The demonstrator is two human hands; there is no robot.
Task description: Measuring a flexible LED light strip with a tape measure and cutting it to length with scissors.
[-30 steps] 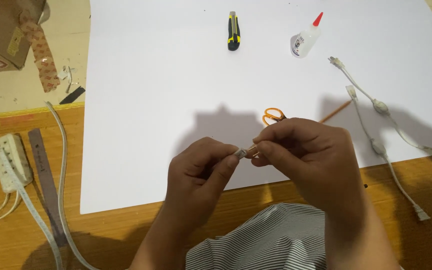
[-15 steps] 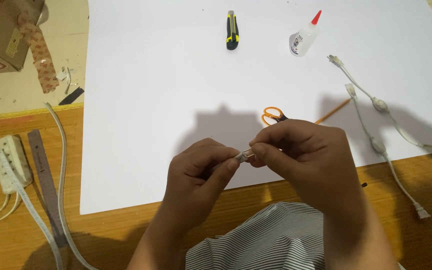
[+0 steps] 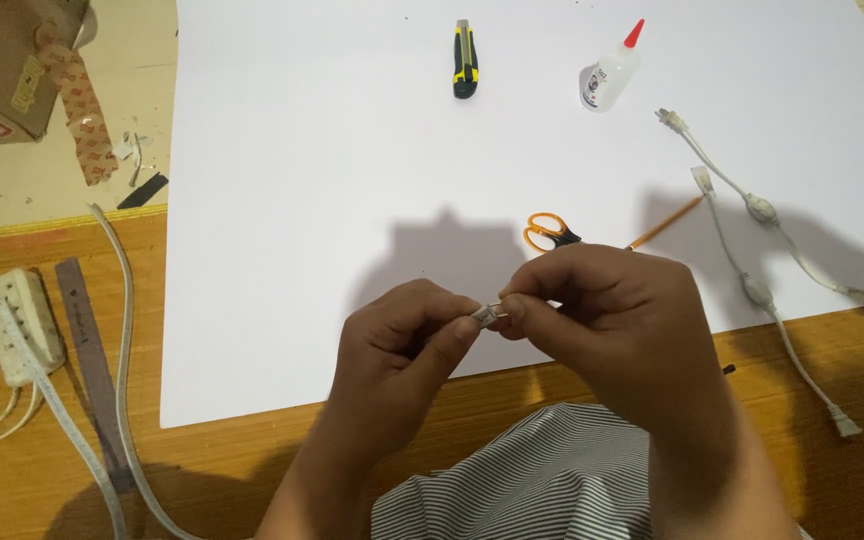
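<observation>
- Pinching a small grey piece (image 3: 485, 314) between them, both hands hovered over the near edge of the white sheet (image 3: 332, 180).
- The piece lay roughly level, its long axis running left to right between the fingertips; what it was could not be told.
- The left hand (image 3: 402, 345) had thumb and forefinger pressed on its left end, other fingers curled.
- The right hand (image 3: 602, 310) gripped its right end, fingers bunched tight.
- Scissors (image 3: 549, 232) and a pencil (image 3: 664, 223) lay just beyond the right hand.
- Two white cables (image 3: 752, 250) lay to the right, reaching onto the desk (image 3: 252, 460).
</observation>
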